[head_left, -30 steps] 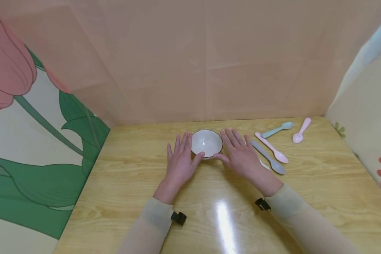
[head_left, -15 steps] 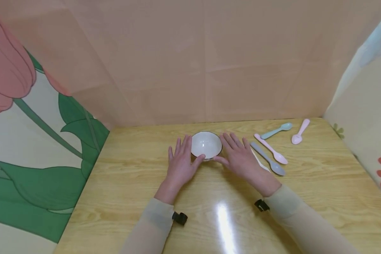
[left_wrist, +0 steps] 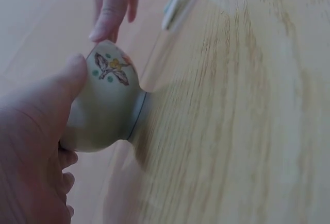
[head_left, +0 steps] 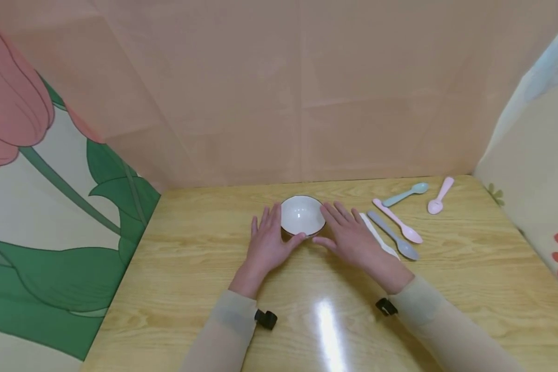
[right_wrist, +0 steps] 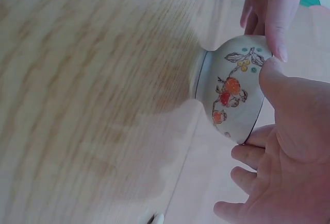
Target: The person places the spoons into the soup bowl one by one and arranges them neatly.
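Observation:
A small white bowl with a dark rim stands upright on the wooden table, between both hands. Its outside, in the right wrist view, carries painted orange fruit and leaves. My left hand lies along the bowl's left side, fingers extended, thumb at the near rim. On the other side is my right hand, its fingers extended along the right rim and its thumb stretched toward the near edge. In the right wrist view, the thumb and one finger overlap the rim. The bowl's sides are partly hidden by the hands.
Right of the right hand lie a white utensil, a grey spoon, a long pink spoon and a teal spoon. A shorter pink spoon lies farther right. A pinkish cloth wall borders the table's back.
The whole head view has shifted slightly, putting the table a little lower. Both hands stay beside the bowl with small finger shifts. More of the white utensil shows beside the right hand.

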Tool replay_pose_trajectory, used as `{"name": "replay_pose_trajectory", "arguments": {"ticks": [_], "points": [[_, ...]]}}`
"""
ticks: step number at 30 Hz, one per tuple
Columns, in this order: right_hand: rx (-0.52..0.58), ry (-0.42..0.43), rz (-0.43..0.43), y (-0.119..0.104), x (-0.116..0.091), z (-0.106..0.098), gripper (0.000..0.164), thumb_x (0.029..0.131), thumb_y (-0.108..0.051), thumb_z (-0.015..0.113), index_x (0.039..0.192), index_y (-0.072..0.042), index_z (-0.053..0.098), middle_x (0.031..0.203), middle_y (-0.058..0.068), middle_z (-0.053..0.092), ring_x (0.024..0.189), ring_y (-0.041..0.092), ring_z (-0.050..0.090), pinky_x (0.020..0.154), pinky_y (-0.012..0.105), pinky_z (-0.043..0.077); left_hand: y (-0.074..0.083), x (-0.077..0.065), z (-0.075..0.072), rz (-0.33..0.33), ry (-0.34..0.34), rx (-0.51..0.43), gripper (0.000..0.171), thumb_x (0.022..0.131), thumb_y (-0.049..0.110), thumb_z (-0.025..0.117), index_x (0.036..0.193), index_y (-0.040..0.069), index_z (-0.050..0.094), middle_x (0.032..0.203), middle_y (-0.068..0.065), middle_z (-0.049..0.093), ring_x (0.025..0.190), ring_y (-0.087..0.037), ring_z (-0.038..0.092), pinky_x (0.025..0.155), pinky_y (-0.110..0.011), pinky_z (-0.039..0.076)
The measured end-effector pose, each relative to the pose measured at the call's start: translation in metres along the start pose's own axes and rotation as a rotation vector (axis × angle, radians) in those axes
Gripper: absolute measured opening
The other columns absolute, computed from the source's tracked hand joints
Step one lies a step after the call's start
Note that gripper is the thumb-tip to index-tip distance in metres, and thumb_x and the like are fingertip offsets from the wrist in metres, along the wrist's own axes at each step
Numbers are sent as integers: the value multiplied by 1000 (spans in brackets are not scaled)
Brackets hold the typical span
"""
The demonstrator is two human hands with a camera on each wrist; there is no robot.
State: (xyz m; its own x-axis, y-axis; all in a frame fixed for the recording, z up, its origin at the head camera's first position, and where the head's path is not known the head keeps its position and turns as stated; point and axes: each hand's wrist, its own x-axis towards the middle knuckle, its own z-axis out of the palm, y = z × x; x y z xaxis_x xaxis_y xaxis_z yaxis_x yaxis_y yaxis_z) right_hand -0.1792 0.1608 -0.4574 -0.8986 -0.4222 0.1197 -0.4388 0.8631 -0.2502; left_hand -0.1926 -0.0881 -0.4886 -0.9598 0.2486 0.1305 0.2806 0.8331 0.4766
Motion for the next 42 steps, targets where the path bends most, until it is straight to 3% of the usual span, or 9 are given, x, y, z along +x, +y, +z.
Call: {"name": "replay_pose_trajectory", "arguments": {"ticks": [7, 13, 19, 28, 31, 37, 42], "points": [[-20, -10, -12, 0, -5, -3, 87, 109, -53, 66, 170, 1, 36, 174, 22, 37, 163, 46, 27, 128, 71, 21, 0, 3, 4, -11, -8, -32, 117, 98, 80, 61, 176, 5, 18, 181, -15, 27, 169, -37, 15, 133, -65, 5], [-25, -15, -2, 14, -9, -11, 86, 110, -53, 64, 173, -2, 32, 176, 20, 34, 165, 45, 25, 130, 70, 16, 1, 5, 5, -20, -18, -49, 118, 97, 80, 63, 177, 7, 16, 181, -15, 26, 169, -36, 14, 134, -63, 4], [3, 109, 8, 36, -18, -24, 83, 109, -47, 70, 168, 4, 39, 167, 29, 44, 155, 53, 39, 125, 71, 29, 2, 6, 4, -21, -20, -66, 117, 98, 79, 64, 177, 9, 15, 181, -15, 25, 169, -36, 15, 134, -61, 3], [-14, 245, -10, 60, -34, -38, 85, 101, -33, 83, 164, 9, 43, 143, 37, 62, 127, 58, 62, 101, 72, 52, 2, 7, 4, -2, -25, -100, 115, 98, 78, 66, 177, 9, 19, 180, -13, 28, 169, -35, 16, 134, -61, 5], [-16, 222, 19, 68, -36, -37, 86, 102, -34, 82, 164, 9, 42, 139, 38, 63, 122, 58, 64, 95, 73, 53, 2, 8, 5, 2, -32, -103, 116, 97, 78, 65, 177, 11, 17, 181, -12, 28, 169, -34, 15, 134, -60, 4], [35, 136, 111, 72, -42, -40, 83, 107, -38, 76, 166, 7, 39, 131, 34, 69, 118, 56, 65, 95, 72, 52, 2, 8, 6, 22, -36, -115, 116, 98, 78, 66, 177, 9, 17, 180, -13, 29, 169, -36, 16, 134, -60, 5], [78, 101, 148, 77, -44, -38, 82, 107, -39, 76, 166, 6, 41, 115, 23, 73, 94, 42, 69, 78, 60, 57, 2, 9, 7, 32, -35, -123, 116, 98, 77, 67, 176, 8, 18, 180, -14, 29, 168, -37, 17, 134, -61, 5]]}}
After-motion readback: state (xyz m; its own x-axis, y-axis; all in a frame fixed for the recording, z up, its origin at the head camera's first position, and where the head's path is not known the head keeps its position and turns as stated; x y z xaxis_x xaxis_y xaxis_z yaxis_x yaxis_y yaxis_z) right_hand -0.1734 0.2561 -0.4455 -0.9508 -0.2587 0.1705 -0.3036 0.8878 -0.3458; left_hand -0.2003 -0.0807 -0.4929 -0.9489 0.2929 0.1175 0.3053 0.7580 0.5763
